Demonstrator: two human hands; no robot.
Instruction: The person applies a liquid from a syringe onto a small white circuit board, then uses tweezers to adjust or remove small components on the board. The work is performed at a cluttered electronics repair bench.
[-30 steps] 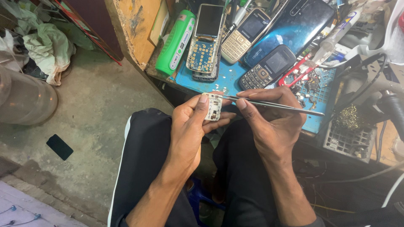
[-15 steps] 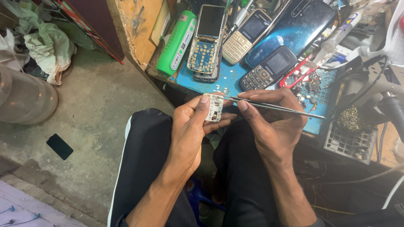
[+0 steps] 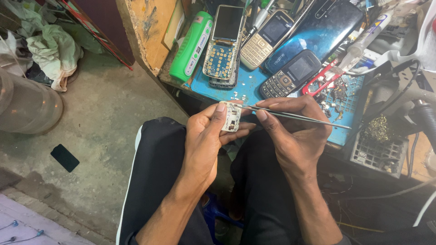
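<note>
Two hands: we work over our lap, just near of the bench edge, left hand [image 3: 204, 136] and right hand [image 3: 295, 131] close together.
Left-hand grip: fingers and thumb are clamped on a small white circuit board [image 3: 230, 116], thumb on its top edge, fingers curled behind it.
Right-hand grip: thumb and forefinger are pressed together on a pair of thin metal tweezers [image 3: 290, 115], held like a pen, the shaft running out to the right.
Board position: it sits between the two hands, face tilted up toward us, just near of the blue work mat [image 3: 236, 88].
Tool tip: the point meets the board's upper right edge; whether it pinches a part we cannot tell, it is too small.
Doing it well: we judge that the board wants a firm pinch by its edges, so the fingers stay off the components.
Steadying: we would brace the two hands against each other, so the tip does not skate across the board.
Pressure: light, we think; a slip could scratch tracks or flick a small part onto the floor [image 3: 104, 113] at left.
Bench beyond: an opened phone with bare keypad board [image 3: 221, 50], a green case [image 3: 193, 45], a black keypad phone [image 3: 290, 75] and red-handled snips [image 3: 322, 81] lie far of the hands, apart from them.
</note>
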